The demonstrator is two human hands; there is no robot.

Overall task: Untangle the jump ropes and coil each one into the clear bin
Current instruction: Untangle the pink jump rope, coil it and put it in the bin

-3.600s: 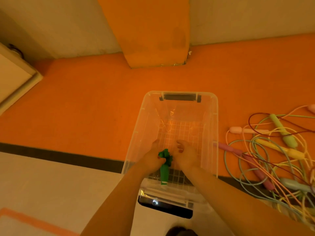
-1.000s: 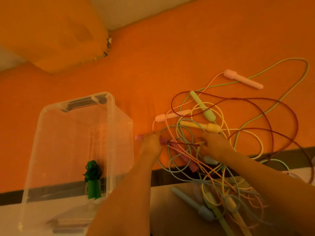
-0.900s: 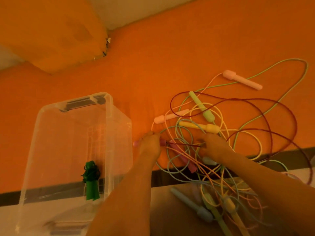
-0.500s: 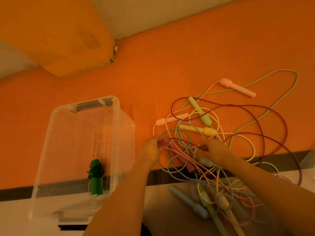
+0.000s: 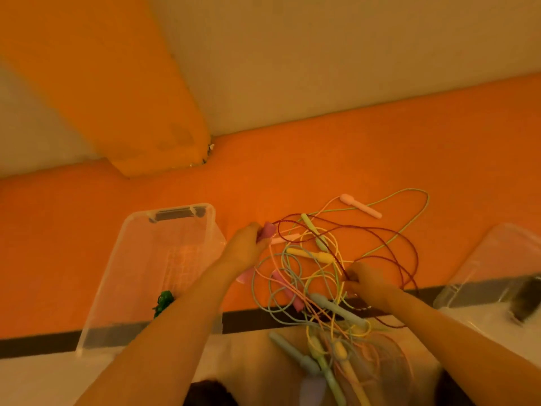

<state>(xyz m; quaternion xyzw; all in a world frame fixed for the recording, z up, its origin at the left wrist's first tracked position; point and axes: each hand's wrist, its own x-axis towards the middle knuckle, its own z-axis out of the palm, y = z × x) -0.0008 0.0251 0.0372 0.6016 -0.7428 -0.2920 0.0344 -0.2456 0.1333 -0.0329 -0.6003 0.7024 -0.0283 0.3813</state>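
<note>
1. Since half a second ago the left hand (image 5: 247,249) has lifted away from the tangle (image 5: 328,276) with a pink handle (image 5: 268,230) clamped in its fingers, and the dark red cord (image 5: 380,230) now runs from that handle in a wide arc across the pile; the view has also tipped up, showing more wall.
2. The right hand (image 5: 364,281) pinches the dark red cord at the right side of the tangle, fingers curled round it.
3. The clear bin (image 5: 140,259) stands just left of the left forearm, on the orange floor (image 5: 292,171), its near end over the black strip (image 5: 44,344). The coiled green rope (image 5: 164,300) lies inside, near the bin's near end (partly hidden by the arm).
4. Open orange floor stretches behind the bin and the tangle up to the wall; a second clear container (image 5: 483,265) sits at the right edge of the view, well apart from the hands.
5. No writing or label can be read anywhere.
6. The tangle is a loose heap of thin cords in yellow, pale green, blue and peach, with pastel handles; one pale pink handle (image 5: 361,206) lies at its far edge.
</note>
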